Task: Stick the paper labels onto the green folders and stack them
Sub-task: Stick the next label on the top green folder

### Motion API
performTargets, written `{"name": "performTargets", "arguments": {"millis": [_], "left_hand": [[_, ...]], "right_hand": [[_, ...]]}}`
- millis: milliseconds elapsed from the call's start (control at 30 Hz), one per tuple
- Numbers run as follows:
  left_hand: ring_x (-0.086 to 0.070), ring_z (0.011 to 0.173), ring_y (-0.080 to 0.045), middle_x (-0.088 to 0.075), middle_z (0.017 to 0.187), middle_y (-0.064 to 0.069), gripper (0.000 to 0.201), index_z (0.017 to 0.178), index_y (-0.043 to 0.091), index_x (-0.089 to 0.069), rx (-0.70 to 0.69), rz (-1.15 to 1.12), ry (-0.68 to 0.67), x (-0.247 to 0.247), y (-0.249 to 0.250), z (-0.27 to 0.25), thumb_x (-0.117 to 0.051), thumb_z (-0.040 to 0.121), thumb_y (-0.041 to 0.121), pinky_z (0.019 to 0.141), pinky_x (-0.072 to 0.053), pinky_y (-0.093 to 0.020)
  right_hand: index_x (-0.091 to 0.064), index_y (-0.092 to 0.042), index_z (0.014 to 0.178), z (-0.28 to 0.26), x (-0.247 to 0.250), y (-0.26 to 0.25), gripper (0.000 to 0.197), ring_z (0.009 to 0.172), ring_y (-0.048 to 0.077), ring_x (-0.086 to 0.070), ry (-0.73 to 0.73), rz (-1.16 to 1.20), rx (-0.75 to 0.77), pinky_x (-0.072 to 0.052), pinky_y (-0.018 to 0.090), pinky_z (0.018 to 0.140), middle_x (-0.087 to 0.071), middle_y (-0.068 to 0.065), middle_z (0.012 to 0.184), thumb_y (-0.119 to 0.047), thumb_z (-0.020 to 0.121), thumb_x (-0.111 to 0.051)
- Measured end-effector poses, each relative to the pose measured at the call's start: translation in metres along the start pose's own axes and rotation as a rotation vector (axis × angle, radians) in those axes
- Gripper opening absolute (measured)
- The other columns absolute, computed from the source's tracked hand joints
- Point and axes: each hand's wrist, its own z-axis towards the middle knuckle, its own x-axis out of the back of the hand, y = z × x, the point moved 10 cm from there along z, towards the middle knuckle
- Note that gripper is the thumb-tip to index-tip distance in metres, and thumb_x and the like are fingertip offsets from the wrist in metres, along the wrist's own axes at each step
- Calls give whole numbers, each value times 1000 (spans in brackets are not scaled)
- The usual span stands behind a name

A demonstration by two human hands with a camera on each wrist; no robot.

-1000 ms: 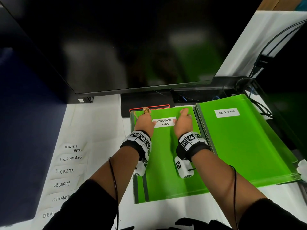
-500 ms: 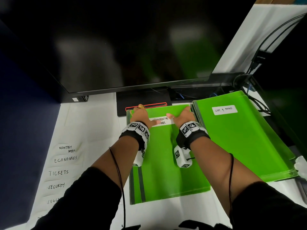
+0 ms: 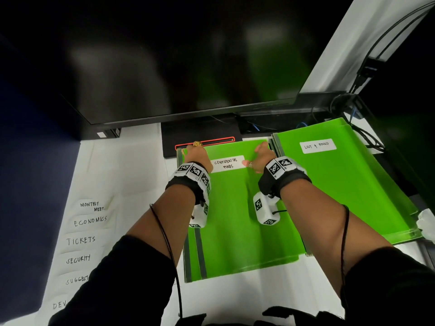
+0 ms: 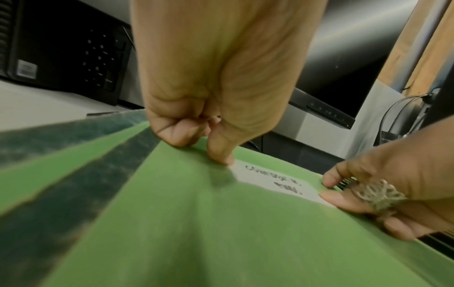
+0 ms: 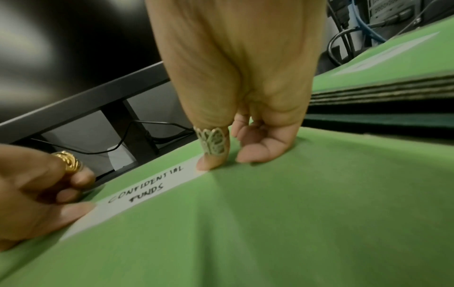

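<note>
A green folder point(image 3: 235, 220) tops the pile in front of me, and a white label point(image 3: 227, 163) reading CONFIDENTIAL FUNDS is stuck near its far edge. My left hand point(image 3: 197, 152) holds the far left corner, with its thumb on the label's point(image 4: 275, 181) left end and its fingers curled over the edge. My right hand point(image 3: 260, 153) holds the far right corner. Its ringed thumb presses the label's point(image 5: 147, 186) right end, fingers curled at the edge. To the right is a second pile of green folders point(image 3: 341, 189), topped by a LOST & FOUND label point(image 3: 317, 145).
Several handwritten labels point(image 3: 87, 222) lie in a column on the white table at the left. A big dark monitor point(image 3: 164, 67) overhangs the back. Its black base with a red outline point(image 3: 202, 135) sits just beyond the folder. Cables point(image 3: 362, 130) run at the back right.
Both hands have slid from beside the label out to the folder's far corners. Their thumbs have stayed on the label's ends.
</note>
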Motion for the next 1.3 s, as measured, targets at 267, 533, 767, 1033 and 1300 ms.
{"name": "performTargets", "arguments": {"millis": [267, 533, 767, 1033, 1300], "left_hand": [[-35, 132, -34, -24, 143, -19, 104, 141, 1, -30, 21, 25, -173, -14, -1, -4, -66, 69, 66, 106, -41, -37], [-31, 135, -33, -23, 148, -23, 101, 141, -2, -29, 9, 90, -113, -12, 2, 1, -63, 73, 65, 103, -41, -37], [-42, 130, -29, -39, 142, -16, 72, 139, 0, -35, -20, 50, -140, -4, -9, 11, -66, 85, 37, 102, -40, -33], [-53, 114, -28, -52, 125, -14, 89, 127, 0, -45, -75, 33, -87, -1, -2, 4, -57, 74, 70, 86, -47, -32], [-51, 114, -27, -49, 126, -16, 78, 127, -1, -46, -90, 114, 9, 0, 2, 4, -53, 83, 63, 90, -45, -33]], "right_hand": [[-28, -9, 135, -10, -1, 0, 82, 126, 30, -44, -100, -50, 60, -38, 36, 101, -42, 12, 138, -36, 75, -76], [-23, -5, 140, -10, -2, -3, 93, 132, 30, -41, -61, -63, 48, -36, 39, 109, -40, 13, 142, -33, 71, -80], [-36, -15, 125, -4, 3, 1, 51, 97, 25, -58, -77, -81, 101, -49, 37, 90, -56, 11, 119, -21, 85, -68], [-15, -3, 144, -10, 0, -7, 103, 128, 34, -46, 30, -76, 63, -43, 43, 103, -40, 17, 144, -61, 75, -64], [-28, -2, 133, -7, 5, -10, 72, 109, 34, -58, 157, -77, 87, -47, 39, 83, -59, 17, 118, -49, 87, -57]]}}
